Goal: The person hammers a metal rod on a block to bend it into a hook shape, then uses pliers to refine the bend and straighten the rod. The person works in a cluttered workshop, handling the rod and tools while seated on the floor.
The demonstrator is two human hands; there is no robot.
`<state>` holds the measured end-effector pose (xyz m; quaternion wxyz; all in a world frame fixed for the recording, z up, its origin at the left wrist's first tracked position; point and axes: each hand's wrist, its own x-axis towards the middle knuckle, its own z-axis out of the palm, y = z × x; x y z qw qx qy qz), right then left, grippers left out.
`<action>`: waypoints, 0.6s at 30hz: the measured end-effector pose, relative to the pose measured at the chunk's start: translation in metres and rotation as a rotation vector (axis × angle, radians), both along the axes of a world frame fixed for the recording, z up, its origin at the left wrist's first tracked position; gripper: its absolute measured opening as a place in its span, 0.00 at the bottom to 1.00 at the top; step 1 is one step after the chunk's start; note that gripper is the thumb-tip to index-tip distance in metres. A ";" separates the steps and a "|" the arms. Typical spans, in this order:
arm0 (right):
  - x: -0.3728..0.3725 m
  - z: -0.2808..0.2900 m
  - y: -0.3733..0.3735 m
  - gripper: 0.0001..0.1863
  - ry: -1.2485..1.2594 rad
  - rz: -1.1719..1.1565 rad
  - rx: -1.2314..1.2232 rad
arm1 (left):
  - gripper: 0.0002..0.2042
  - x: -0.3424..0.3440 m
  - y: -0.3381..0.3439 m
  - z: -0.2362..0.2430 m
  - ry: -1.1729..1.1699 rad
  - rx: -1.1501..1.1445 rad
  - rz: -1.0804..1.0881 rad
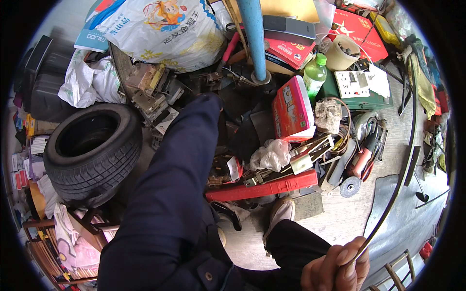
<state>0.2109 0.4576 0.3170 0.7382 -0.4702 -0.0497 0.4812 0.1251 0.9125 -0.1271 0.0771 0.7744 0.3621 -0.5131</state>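
Note:
In a dark sleeve [174, 155], my left arm reaches forward into the shadowed clutter below a blue post [252, 39]. My left hand is almost wholly hidden past the cuff, so its fingers and anything in them cannot be made out. At the lower right, my right hand [337, 266] is closed round the near end of a long, thin, dark strip [391, 211]. This strip curves up along the right side to the far right. Beside my left forearm stand greasy metal machine parts [150, 92]. A red box [292, 109] is just right of the dark area.
A tyre [92, 150] lies at the left. An angle grinder [361, 162], a long red case [262, 185] and a clear plastic bag [271, 155] lie on the floor. Behind are a green bottle [314, 76], a power strip [353, 83] and a sheet-metal piece [405, 213] lies right.

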 end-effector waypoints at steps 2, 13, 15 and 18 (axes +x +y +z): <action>0.001 0.000 0.000 0.09 -0.001 0.008 0.013 | 0.24 0.000 0.001 -0.002 0.000 -0.008 -0.014; 0.005 -0.002 0.001 0.10 -0.004 0.005 -0.004 | 0.25 -0.004 0.014 -0.026 0.010 -0.026 -0.092; 0.006 -0.002 0.001 0.10 -0.013 -0.005 -0.025 | 0.25 -0.005 0.019 -0.031 0.014 -0.027 -0.115; 0.007 -0.001 0.001 0.10 -0.003 -0.003 -0.048 | 0.25 -0.006 0.028 -0.037 0.029 -0.028 -0.153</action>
